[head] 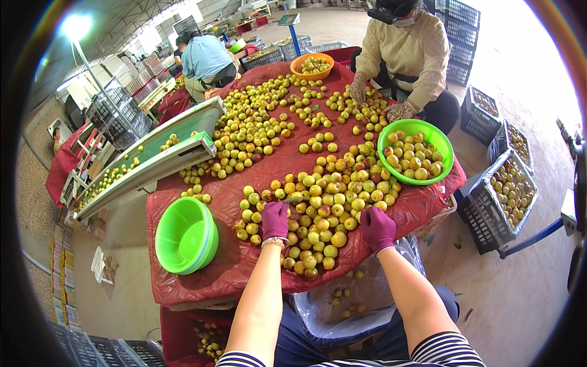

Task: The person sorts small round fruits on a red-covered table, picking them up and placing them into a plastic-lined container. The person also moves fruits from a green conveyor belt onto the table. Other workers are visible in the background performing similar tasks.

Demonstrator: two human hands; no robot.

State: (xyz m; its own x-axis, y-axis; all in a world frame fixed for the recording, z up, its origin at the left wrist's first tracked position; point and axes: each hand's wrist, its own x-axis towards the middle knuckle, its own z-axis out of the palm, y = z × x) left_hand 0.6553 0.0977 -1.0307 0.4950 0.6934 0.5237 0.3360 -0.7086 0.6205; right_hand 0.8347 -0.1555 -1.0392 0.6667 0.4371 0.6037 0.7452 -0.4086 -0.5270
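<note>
Yellow-green jujubes point(321, 211) with reddish patches lie heaped on a table under a quilted red cover point(293, 160). My left hand point(275, 221), in a purple glove, is at the heap's left side, fingers down among the fruit. A green leaf point(294, 199) lies beside its fingertips. At the right edge of the heap, my right hand point(378, 228), gloved alike, touches or hovers by the fruit. Whether either hand holds a jujube is hidden by the fingers. Below the table edge, a crate lined with clear plastic point(316, 316) stands between my legs with a few jujubes inside.
Green baskets point(187, 236) are nested at left; a fuller green basket point(415, 151) sits at right. A conveyor point(151, 160) meets the table. Across from me, a co-worker point(403, 59) handles fruit beside an orange bowl point(312, 66). Filled crates point(500, 202) stand on the floor at right.
</note>
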